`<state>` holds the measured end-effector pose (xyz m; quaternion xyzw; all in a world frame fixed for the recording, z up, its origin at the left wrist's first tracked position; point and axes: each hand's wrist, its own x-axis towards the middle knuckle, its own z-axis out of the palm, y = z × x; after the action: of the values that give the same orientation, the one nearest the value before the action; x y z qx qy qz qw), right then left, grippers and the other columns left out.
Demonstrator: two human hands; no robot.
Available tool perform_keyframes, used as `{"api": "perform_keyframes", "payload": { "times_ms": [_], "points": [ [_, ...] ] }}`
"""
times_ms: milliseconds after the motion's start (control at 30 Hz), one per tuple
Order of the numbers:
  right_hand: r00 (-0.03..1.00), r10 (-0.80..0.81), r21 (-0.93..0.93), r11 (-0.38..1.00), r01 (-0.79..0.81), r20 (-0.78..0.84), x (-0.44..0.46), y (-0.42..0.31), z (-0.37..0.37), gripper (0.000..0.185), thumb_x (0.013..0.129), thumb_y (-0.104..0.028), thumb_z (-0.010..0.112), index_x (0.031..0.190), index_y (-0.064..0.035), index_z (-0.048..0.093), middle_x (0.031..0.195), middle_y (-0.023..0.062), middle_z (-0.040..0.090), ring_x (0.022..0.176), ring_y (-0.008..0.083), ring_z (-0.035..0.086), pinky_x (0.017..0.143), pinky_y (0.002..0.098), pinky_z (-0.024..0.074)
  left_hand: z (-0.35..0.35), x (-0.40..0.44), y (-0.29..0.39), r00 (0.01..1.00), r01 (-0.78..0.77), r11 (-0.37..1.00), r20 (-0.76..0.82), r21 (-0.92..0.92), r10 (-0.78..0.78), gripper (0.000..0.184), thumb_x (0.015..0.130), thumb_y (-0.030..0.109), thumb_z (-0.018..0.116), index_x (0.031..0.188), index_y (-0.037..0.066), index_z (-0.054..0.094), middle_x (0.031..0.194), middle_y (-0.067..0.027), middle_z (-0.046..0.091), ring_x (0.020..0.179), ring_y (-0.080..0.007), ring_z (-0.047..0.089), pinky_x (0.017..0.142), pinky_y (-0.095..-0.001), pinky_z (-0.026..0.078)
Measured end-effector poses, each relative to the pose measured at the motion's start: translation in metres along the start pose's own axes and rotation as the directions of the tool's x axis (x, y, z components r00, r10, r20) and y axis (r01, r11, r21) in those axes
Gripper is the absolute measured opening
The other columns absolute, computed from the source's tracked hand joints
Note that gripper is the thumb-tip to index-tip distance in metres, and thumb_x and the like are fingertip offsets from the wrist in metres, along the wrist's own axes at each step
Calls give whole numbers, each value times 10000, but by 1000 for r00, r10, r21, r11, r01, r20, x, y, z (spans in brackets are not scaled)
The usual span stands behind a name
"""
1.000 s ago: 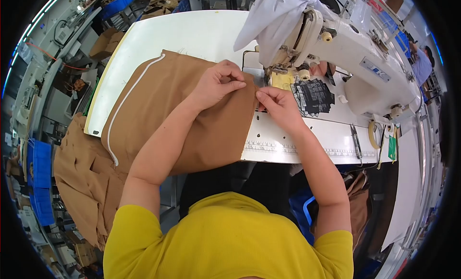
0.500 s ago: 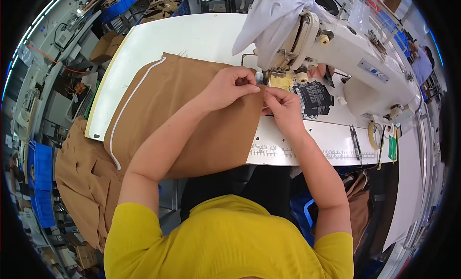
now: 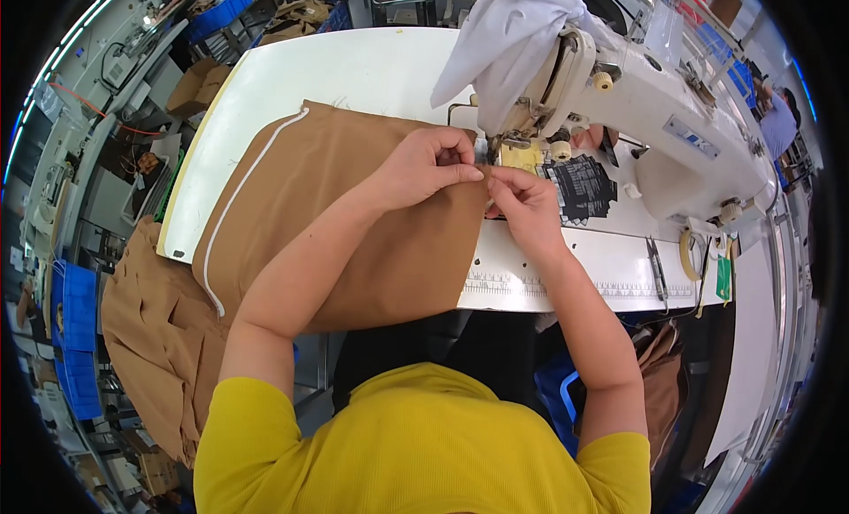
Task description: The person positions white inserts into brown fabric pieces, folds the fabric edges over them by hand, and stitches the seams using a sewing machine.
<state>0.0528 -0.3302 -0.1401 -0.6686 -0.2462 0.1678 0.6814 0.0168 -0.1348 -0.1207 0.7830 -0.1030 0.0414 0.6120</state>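
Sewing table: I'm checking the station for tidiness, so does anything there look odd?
Mildly, yes. A crumpled pale cloth hangs over one end of the sewing machine, as if tossed there, and stray threads by the far edge of the brown fabric look untidy. No spill shows.

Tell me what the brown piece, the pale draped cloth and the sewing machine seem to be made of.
Brown piece: probably woven fabric, matte, bending in soft curves; fibre unclear.
Pale cloth: likely thin fabric, dull, hanging in loose folds.
Sewing machine: probably painted metal, smooth, its white body catching light; plastic possible.
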Motion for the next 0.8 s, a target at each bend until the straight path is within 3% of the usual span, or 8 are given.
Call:
{"api": "perform_keyframes", "payload": {
  "times_ms": [167, 500, 567, 800],
  "points": [
    [1000, -21, 20, 1000, 21, 17, -1, -1, 0, 197, 934, -116, 604, 1080, -10, 681, 833, 14, 694, 743, 58, 636, 629, 212, 504, -5, -1, -2, 999, -5, 1000, 48, 13, 4, 147, 848, 124, 737, 846, 75, 598, 788, 70, 561, 686, 1, 466, 604, -182, 384],
    [998, -46, 75, 996, 43, 38, 0, 4, -1, 186, 938, -110, 595, 1074, -12, 677, 836, 11, 693, 752, 61, 637, 628, 213, 500, -5, -2, -5, 996, 54, 990, 81, -129, -44, 135, 853, 96, 725, 844, 74, 592, 824, 59, 574, 712, -2, 497, 644, -171, 412],
    [998, -46, 80, 996, 43, 37, -1, 3, -1, 187, 938, -111, 594, 1072, -11, 677, 834, 12, 692, 749, 62, 636, 628, 214, 498, -5, -2, -7, 999, -18, 993, 49, -113, 23, 130, 858, 80, 713, 841, 70, 585, 868, 40, 578, 733, -10, 507, 653, -178, 421],
    [998, -19, 116, 993, 12, 55, 0, 2, -3, 189, 937, -121, 594, 1064, -9, 678, 829, 15, 691, 738, 67, 632, 630, 216, 491, -2, 1, -6, 997, 17, 967, 76, -254, 2, 123, 869, 63, 693, 840, 57, 574, 948, -12, 621, 805, -35, 550, 735, -198, 464]
  ]
}}
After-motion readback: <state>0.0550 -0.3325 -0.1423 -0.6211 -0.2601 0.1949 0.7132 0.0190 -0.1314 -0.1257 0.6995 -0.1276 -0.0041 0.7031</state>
